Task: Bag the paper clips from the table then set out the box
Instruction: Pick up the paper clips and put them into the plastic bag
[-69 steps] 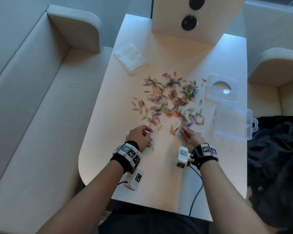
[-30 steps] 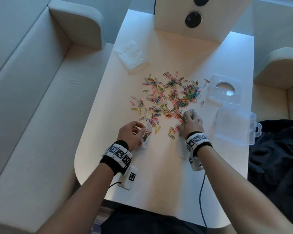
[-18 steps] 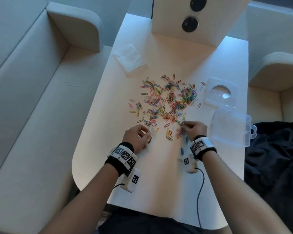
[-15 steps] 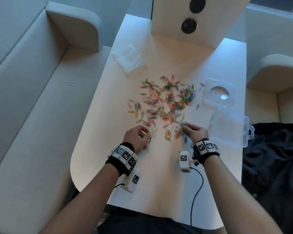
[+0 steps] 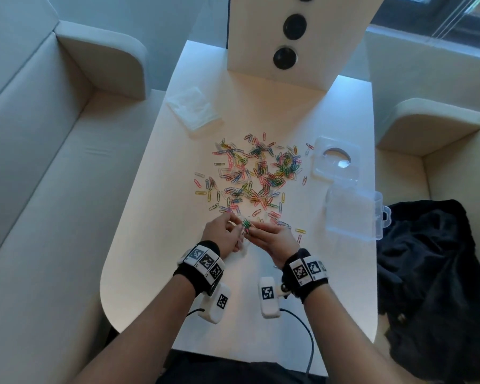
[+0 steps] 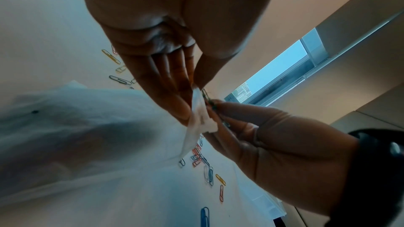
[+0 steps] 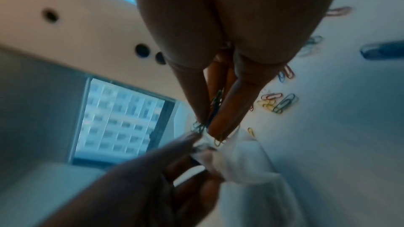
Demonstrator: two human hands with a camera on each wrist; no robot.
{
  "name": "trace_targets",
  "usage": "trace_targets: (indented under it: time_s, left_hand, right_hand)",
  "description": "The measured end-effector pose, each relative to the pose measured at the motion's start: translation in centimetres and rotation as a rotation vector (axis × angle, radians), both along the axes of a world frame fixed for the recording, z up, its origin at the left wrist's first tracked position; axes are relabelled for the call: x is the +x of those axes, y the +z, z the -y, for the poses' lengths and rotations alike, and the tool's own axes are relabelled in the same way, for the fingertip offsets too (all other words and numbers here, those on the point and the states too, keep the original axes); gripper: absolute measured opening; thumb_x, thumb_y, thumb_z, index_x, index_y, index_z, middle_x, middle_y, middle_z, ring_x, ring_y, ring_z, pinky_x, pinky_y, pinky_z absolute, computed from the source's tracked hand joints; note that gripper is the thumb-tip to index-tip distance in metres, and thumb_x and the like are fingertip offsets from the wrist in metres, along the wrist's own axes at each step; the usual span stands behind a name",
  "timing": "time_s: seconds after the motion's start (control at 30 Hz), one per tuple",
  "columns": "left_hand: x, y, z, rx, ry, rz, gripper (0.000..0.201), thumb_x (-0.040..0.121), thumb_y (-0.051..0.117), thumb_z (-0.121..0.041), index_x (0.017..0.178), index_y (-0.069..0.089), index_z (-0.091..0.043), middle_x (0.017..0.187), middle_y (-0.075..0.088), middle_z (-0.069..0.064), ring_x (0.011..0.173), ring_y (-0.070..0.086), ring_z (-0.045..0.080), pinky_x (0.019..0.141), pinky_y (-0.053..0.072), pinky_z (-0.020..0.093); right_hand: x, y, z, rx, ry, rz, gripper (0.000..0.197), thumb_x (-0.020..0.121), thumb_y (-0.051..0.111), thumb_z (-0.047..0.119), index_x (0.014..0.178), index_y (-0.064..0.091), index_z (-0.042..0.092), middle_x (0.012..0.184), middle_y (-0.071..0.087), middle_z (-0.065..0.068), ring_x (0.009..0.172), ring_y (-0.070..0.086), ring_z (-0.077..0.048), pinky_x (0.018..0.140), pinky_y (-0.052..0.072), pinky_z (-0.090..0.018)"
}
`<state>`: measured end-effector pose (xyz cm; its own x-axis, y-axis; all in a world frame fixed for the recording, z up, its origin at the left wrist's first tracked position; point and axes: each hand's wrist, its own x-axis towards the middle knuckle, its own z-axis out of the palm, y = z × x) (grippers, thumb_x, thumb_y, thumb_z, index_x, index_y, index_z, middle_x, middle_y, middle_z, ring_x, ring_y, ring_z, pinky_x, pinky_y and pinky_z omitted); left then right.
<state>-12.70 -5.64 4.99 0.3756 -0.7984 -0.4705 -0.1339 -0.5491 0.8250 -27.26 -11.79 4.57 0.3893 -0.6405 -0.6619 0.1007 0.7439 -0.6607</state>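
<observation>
Paper clips strewn at frame centre; right hand pinches several (mostly green) at clear bag, its mouth gripped by left hand.

Multicoloured paper clips on a pale beige table; black-and-white checked wristbands.

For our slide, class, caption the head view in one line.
Left hand holds a small clear bag open while right hand feeds in coloured paper clips.

bare table near the hands; paper clips crowd beyond.
</observation>
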Motion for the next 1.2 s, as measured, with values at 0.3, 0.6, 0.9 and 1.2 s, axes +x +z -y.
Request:
trace_targets:
  time_s: [0.3, 0.6, 0.9, 1.2]
  left_hand:
    - [-0.8, 0.0, -0.3, -0.009, -0.053, -0.002, 0.002, 0.094, 0.063, -0.014, 0.092, 0.062, -0.014, 0.07, 0.071, 0.004, 0.052, 0.069, 0.02, 0.056, 0.061, 0.033]
    - [-0.8, 0.1, -0.5, -0.015, -0.002, -0.034, 0.004, 0.095, 0.061, -0.012, 0.098, 0.063, -0.009, 0.074, 0.071, 0.009, 0.056, 0.071, 0.023, 0.058, 0.062, 0.036]
    - [2.2, 0.1, -0.6, -0.018, 0.051, -0.03, 0.009, 0.096, 0.062, -0.017, 0.1, 0.065, -0.01, 0.086, 0.073, 0.012, 0.064, 0.074, 0.028, 0.06, 0.063, 0.038]
    - [2.7, 0.5, -1.1, 0.005, 0.071, -0.034, 0.008, 0.096, 0.06, -0.011, 0.1, 0.064, -0.005, 0.082, 0.073, 0.014, 0.067, 0.073, 0.034, 0.061, 0.063, 0.038]
  right_hand:
    - [0.9, 0.4, 0.3, -0.305, 0.403, -0.586, 0.028, 0.084, 0.06, -0.007, 0.108, 0.07, 0.003, 0.093, 0.073, -0.013, 0.089, 0.072, -0.027, 0.085, 0.059, -0.038]
    - [0.8, 0.9, -1.3, -0.765, 0.591, -0.679, 0.023, 0.091, 0.059, 0.009, 0.11, 0.071, 0.013, 0.098, 0.073, -0.004, 0.088, 0.067, -0.015, 0.082, 0.054, -0.023]
    - [-8.2, -4.0, -4.1, -0.254, 0.367, -1.08, 0.127, 0.052, 0.095, 0.023, 0.15, 0.014, 0.027, 0.131, 0.03, -0.015, 0.094, 0.059, -0.03, 0.085, 0.057, -0.04]
    - [-3.7, -5.9, 0.5, -0.559, 0.233, -1.041, 0.104, 0.057, 0.093, 0.027, 0.144, 0.038, 0.013, 0.121, 0.036, -0.011, 0.095, 0.054, -0.02, 0.101, 0.044, -0.026]
